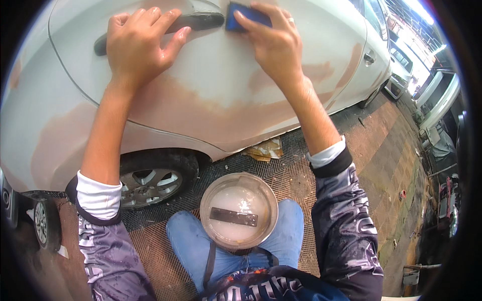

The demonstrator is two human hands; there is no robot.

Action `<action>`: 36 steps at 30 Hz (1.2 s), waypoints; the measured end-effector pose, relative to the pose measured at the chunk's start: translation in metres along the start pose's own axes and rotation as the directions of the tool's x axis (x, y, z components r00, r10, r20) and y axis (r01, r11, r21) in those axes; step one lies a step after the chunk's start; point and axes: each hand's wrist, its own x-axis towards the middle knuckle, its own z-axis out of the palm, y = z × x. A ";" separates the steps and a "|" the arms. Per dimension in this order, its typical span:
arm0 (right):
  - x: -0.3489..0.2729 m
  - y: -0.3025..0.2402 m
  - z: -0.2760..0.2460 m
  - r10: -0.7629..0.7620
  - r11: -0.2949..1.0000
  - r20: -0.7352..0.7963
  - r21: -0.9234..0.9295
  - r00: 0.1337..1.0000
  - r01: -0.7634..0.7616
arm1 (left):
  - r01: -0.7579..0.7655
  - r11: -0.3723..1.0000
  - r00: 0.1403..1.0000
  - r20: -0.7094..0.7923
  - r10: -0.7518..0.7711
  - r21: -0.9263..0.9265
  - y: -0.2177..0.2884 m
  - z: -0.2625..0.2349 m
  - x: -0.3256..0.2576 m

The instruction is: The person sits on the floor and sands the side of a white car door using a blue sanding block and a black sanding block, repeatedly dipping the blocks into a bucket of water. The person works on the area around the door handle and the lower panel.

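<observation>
My left hand [135, 47] lies over a long dark door handle [203, 21] on the white car door [211, 75]. Its fingers curl across the handle, and the thumb stands off to the right. A flat blue sanding block [245, 18] is pinched in my right hand [273, 37] and rests against the door just right of the handle. Dull pinkish-brown patches spread over the wet-looking paint below both hands. Between my knees stands a round bucket [273, 210] of cloudy water, with a dark rectangular bar [233, 216] in it.
A car wheel [150, 185] sits left of the bucket. Crumpled brownish paper [266, 149] lies beneath the sill on the ribbed floor matting [281, 175]. Another wheel [47, 226] shows at far left. A second white car [400, 67] is parked at upper right, near clutter along the right side.
</observation>
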 end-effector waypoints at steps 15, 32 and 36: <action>0.012 0.012 -0.002 -0.060 0.994 0.027 0.092 0.998 0.057 | 0.005 1.000 1.000 0.009 -0.006 0.012 0.000 -0.002 0.000; 0.019 0.031 -0.009 -0.168 0.984 0.032 0.060 0.985 0.166 | -0.030 1.000 0.998 -0.054 0.030 -0.006 0.003 -0.010 0.012; 0.028 0.030 -0.017 -0.160 0.986 0.041 0.048 0.986 0.158 | -0.011 1.000 1.000 -0.003 0.011 0.011 0.000 -0.018 0.021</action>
